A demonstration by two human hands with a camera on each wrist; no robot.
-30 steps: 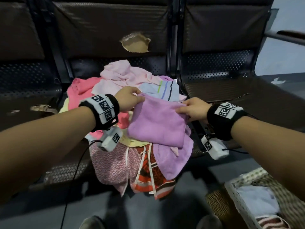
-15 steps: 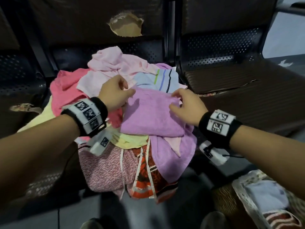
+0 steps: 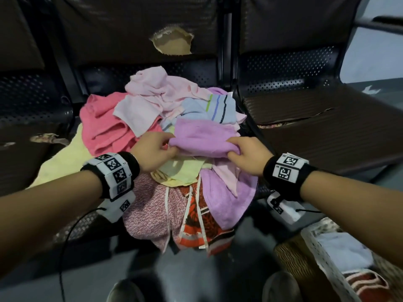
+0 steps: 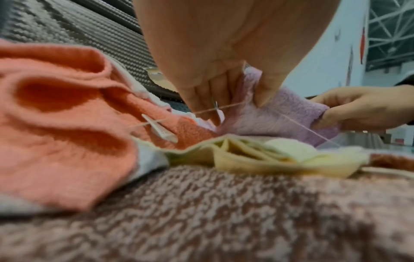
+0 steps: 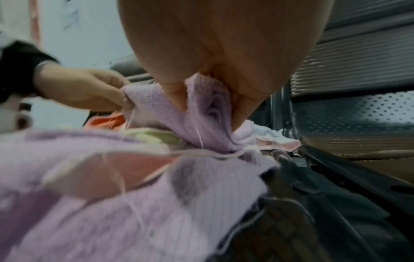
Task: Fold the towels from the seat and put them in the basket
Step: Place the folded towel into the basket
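Observation:
A heap of towels (image 3: 139,118) covers the middle seat of a dark bench. On top lies a folded lilac towel (image 3: 204,138). My left hand (image 3: 156,150) pinches its near left corner between thumb and fingers, and my right hand (image 3: 246,153) grips its near right corner. In the left wrist view my left hand (image 4: 233,88) holds the lilac towel (image 4: 280,117) above a coral towel (image 4: 56,124). The right wrist view has my right hand (image 5: 208,95) curled round bunched folds of the lilac towel (image 5: 201,124). A white woven basket (image 3: 322,256) with folded towels sits at the bottom right.
The bench backrest has a torn hole (image 3: 173,43). The right seat (image 3: 316,125) holds no towels. A second lilac towel (image 3: 226,199), a red patterned one (image 3: 196,223) and a pink speckled one (image 3: 148,212) hang over the seat's front edge. My shoes (image 3: 126,290) show on the floor below.
Both hands have slid from the lilac towel's far edge down to its near corners and taken hold there. The towel now lies shorter, folded over on itself.

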